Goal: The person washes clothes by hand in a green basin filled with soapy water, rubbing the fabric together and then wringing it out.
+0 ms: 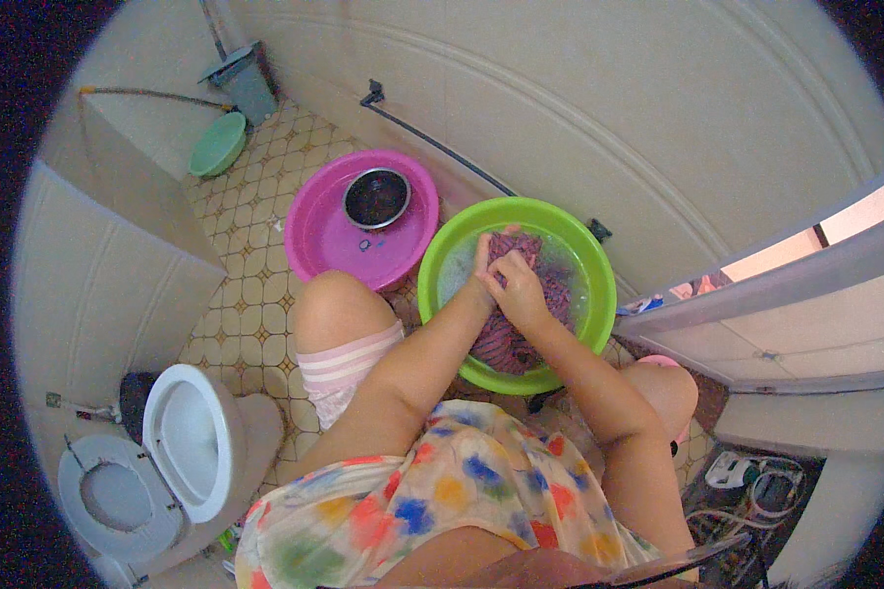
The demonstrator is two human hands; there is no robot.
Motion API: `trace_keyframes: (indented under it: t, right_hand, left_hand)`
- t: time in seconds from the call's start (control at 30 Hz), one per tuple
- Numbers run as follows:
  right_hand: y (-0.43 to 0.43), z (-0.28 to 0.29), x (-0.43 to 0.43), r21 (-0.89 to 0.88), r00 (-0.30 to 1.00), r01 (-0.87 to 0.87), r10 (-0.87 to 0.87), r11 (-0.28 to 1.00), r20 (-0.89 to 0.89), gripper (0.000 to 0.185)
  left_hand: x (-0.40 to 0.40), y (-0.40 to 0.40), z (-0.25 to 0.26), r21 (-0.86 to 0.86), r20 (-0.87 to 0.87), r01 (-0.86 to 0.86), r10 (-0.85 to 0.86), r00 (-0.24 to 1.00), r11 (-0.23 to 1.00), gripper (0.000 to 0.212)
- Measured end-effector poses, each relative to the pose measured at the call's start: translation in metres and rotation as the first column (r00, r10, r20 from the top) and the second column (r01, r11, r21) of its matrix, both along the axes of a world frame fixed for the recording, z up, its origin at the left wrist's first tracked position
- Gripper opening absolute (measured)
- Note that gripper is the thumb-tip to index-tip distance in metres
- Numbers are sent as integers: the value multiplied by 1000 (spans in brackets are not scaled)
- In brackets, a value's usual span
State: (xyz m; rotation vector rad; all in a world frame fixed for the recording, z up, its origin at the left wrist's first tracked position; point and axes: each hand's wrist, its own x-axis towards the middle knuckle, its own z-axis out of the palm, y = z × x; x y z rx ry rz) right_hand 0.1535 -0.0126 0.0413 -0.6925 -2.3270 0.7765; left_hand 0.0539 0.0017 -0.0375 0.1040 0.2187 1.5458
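Note:
In front of me stands a lime-green plastic basin [608, 294] holding sudsy water [453, 272] and a wet purple-red patterned cloth [504, 342]. My left hand [484, 258] is on a bunched part of the cloth, its fingers gripping the upper portion. Crossing close against it, my right hand [519, 291] has its fingers bent over the cloth near the left wrist. The right fingertips are partly hidden, so their hold on the fabric is unclear. Much of the cloth lies in the basin below both hands.
A pink basin [317, 235] beside the green one holds a dark round pot [377, 199]. Left are a toilet [188, 442] and partition wall [118, 243]. Farther back are a mint basin [219, 145] and grey bin [244, 85]. A rail [442, 147] runs along the wall.

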Motion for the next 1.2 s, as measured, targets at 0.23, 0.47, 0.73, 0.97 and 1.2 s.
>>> trace_keyframes:
  t: [0.23, 0.47, 0.73, 0.97, 1.2]
  right_hand:
    - [8, -4, 3, 120, 962, 21, -53, 993, 268, 23]
    - [51, 1, 19, -30, 914, 340, -322, 940, 247, 29]
    - [79, -44, 41, -108, 895, 444, -434, 890, 104, 27]
    - [64, -48, 30, -186, 872, 305, -196, 934, 449, 42]
    - [85, -107, 26, -493, 831, 530, -537, 690, 143, 34]
  left_hand:
    - [18, 7, -14, -261, -131, -101, 68, 989, 960, 34]
    - [24, 9, 16, -393, -275, -282, 181, 944, 875, 32]
    - [6, 15, 10, -115, -872, -524, 167, 460, 844, 28]
    - [-10, 17, -67, -30, -932, -553, -223, -284, 833, 34]
    - [11, 21, -36, -299, -697, -402, 90, 712, 865, 31]
